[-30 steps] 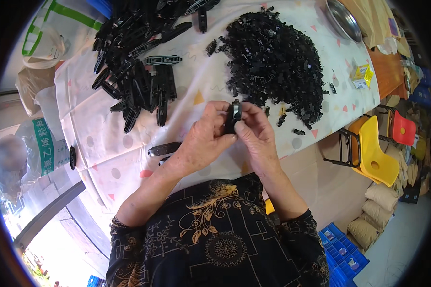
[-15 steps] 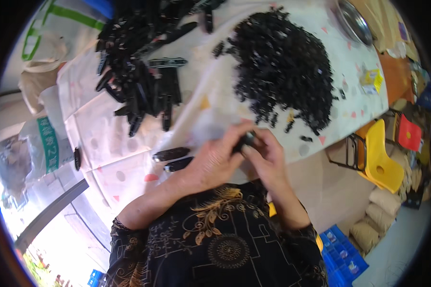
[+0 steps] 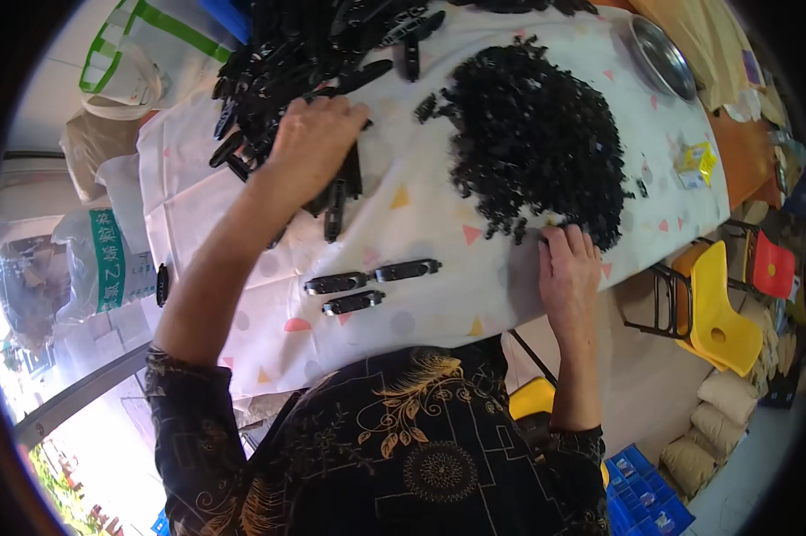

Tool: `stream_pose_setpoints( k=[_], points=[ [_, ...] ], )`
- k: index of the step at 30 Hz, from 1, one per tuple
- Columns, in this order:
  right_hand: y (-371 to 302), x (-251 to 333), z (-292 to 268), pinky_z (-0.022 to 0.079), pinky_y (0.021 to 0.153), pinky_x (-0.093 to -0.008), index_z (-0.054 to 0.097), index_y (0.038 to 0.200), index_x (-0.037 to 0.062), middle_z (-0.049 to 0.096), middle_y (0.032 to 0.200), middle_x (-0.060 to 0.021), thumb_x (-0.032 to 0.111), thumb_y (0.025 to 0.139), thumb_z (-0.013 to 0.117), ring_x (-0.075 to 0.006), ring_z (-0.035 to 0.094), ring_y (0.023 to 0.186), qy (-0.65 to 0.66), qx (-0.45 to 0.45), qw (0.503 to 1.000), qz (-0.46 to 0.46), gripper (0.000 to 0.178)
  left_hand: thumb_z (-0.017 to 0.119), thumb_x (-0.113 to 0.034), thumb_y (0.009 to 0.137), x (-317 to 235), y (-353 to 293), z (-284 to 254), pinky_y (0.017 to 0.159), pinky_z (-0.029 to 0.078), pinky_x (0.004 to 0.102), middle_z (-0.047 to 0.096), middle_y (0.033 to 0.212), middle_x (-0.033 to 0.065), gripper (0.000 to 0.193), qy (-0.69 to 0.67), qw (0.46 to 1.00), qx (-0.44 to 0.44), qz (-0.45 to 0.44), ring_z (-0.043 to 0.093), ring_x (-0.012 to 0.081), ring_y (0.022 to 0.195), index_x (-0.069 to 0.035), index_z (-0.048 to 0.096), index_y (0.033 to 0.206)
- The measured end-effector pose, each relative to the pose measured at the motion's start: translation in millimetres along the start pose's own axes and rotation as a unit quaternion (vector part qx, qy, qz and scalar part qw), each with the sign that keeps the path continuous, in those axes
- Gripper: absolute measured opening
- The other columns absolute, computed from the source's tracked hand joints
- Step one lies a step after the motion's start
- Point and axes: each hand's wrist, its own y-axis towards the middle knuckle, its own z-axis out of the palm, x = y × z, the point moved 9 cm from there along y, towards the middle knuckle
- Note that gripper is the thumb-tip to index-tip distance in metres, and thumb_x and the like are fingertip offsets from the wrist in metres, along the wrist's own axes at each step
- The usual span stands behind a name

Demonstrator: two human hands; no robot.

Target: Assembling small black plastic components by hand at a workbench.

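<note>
My left hand (image 3: 318,138) rests on the near part of a heap of long black plastic parts (image 3: 278,54). Its fingers curl over one long part, whose dark end shows beside them; the fingertips are hidden. My right hand (image 3: 571,263) is at the near edge of a mound of small black plastic pieces (image 3: 537,134). Thumb and fingers come together there in a pinch, and whatever is between them is too small to make out. Between me and the heaps lie three separate long parts: one on the left (image 3: 335,283), one just nearer (image 3: 353,302) and one to the right (image 3: 407,270).
A patterned white cloth (image 3: 421,214) covers the table. At the far right stand a round metal bowl (image 3: 662,58) and a small yellow box (image 3: 695,165). One long part (image 3: 162,284) lies by the left edge. A yellow chair (image 3: 720,313) is beyond the right edge.
My hands were together in front of me around a dark part; now they are apart, left on the long parts, right at the small pieces. Three long parts now show in front of me.
</note>
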Motion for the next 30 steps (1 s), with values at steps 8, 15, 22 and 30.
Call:
stream_pose_setpoints(
  k=[8,15,22,30],
  points=[
    [-21,-32,24,0.050,0.065,-0.0276,0.058,0.106,0.0050,0.064,0.089,-0.0080,0.009,0.090,0.060,-0.0162,0.063,0.075,0.661,0.023,0.723,0.201,0.016,0.050,0.002,0.080,-4,-5,-33,0.075,0.052,0.0376,0.062,0.099,0.0151,0.038,-0.199,0.971,-0.127,-0.033,0.064,0.0296,0.089,-0.008,0.051,0.117],
    [-32,-1,33,0.051,0.065,-0.0282,0.055,0.106,0.0053,0.066,0.088,-0.0118,0.010,0.090,0.061,-0.0187,0.065,0.073,0.764,0.068,0.598,0.231,0.018,0.054,-0.008,0.088,-114,-36,9,0.080,0.048,0.0283,0.064,0.102,0.0110,0.043,-0.750,0.646,0.096,-0.102,0.062,0.0139,0.088,-0.008,0.042,0.130],
    [-35,17,30,0.050,0.067,-0.0262,0.057,0.097,0.0023,0.067,0.089,-0.0106,0.009,0.089,0.062,-0.0157,0.064,0.073,0.737,0.088,0.634,0.218,0.012,0.047,-0.009,0.095,-158,-54,14,0.086,0.045,0.0297,0.061,0.113,0.0103,0.045,-0.852,0.491,0.149,-0.105,0.058,0.0163,0.102,-0.008,0.034,0.137],
    [-35,26,28,0.041,0.083,-0.0266,0.061,0.089,0.0045,0.062,0.104,-0.0067,0.009,0.087,0.064,-0.0108,0.055,0.090,0.737,0.004,0.637,0.225,0.006,0.043,-0.002,0.093,-159,-55,9,0.082,0.044,0.0279,0.058,0.109,0.0071,0.042,-0.856,0.484,0.121,-0.132,0.052,0.0108,0.095,-0.007,0.036,0.134]
  ],
)
